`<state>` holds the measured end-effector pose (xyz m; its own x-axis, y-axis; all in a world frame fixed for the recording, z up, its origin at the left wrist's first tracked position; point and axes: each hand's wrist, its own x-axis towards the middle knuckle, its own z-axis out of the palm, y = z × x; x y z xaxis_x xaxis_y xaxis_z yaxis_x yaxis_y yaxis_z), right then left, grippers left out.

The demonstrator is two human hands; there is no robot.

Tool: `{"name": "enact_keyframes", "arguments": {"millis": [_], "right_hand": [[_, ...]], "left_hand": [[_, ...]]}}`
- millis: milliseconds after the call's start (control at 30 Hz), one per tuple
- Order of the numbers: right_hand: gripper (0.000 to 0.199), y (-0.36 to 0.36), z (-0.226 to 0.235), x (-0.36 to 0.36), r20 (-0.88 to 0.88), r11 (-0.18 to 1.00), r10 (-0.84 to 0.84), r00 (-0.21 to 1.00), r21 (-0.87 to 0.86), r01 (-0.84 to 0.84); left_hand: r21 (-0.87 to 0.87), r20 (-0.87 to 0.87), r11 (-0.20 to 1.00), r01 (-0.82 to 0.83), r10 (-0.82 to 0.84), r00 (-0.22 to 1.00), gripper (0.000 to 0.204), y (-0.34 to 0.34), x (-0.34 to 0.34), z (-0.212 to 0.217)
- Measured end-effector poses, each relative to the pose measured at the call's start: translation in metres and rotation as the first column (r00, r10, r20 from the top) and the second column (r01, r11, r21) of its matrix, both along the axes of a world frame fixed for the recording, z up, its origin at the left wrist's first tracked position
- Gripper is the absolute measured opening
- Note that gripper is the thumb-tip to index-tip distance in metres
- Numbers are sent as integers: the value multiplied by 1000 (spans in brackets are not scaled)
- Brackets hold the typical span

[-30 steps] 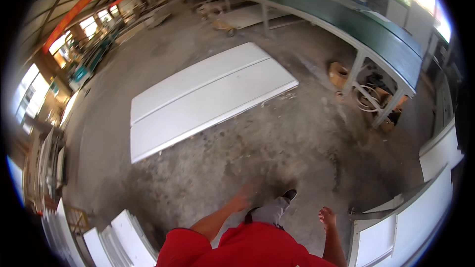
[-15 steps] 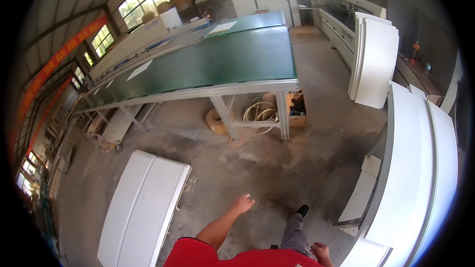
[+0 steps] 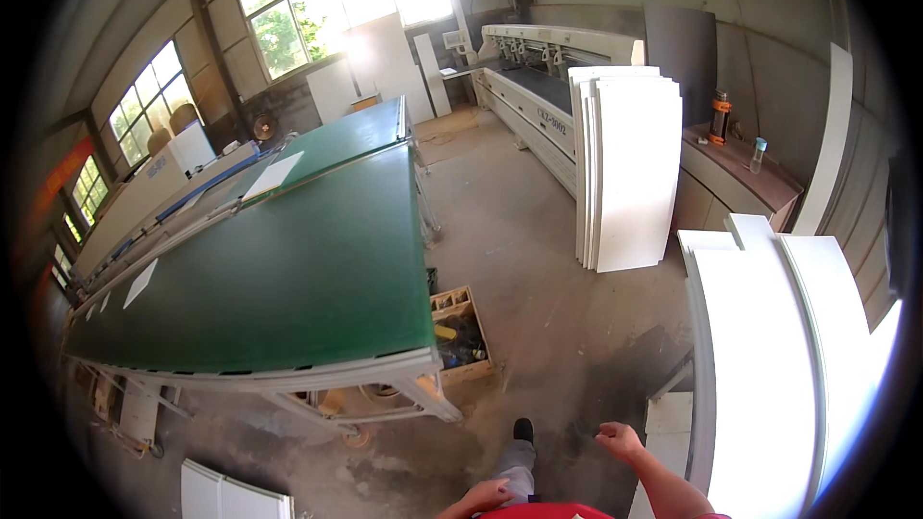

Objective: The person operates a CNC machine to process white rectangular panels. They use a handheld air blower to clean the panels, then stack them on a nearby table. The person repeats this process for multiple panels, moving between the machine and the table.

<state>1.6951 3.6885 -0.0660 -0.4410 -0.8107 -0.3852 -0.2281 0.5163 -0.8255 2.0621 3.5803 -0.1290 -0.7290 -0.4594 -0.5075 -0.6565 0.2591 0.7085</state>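
My left hand (image 3: 487,497) hangs low by my thigh at the lower edge, holding nothing, its fingers loosely extended. My right hand (image 3: 620,442) is held out over the floor with relaxed, slightly bent fingers, and nothing shows in it. Nearest to it are the white panels (image 3: 760,336) lying on a rack at the right; the hand appears apart from them. One dark shoe (image 3: 523,431) is on the concrete floor ahead of me.
A long green-topped conveyor table (image 3: 317,269) fills the left. An open box of tools (image 3: 461,332) sits by its corner. Upright white panels (image 3: 635,168) stand before a long machine (image 3: 534,115). A brown cabinet (image 3: 740,168) holds bottles; a white panel stack (image 3: 236,495) lies lower left.
My view has turned right and I have moved forward. My left hand has swung back toward my body, while my right hand has come forward. The white stack has slid to the lower edge.
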Motion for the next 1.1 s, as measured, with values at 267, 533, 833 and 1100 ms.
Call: {"name": "enact_keyframes", "arguments": {"millis": [267,533,833,1100], "right_hand": [[26,-106,-192,-173,104,844,-351,931,466,266],[13,-303,-147,-265,232,686,-282,931,727,27],[19,-830,-164,-545,-8,878,10,1000,478,-5],[39,-1346,-48,-726,-11,993,-104,994,-62,103]], "left_hand": [[-146,-23,959,244,-250,968,63,-328,-247,68],[-199,-264,979,40,-93,960,51,-666,-443,140],[13,401,973,-229,205,893,52,-866,-371,-57],[157,686,814,-560,318,654,53,-1070,-397,-83]]}}
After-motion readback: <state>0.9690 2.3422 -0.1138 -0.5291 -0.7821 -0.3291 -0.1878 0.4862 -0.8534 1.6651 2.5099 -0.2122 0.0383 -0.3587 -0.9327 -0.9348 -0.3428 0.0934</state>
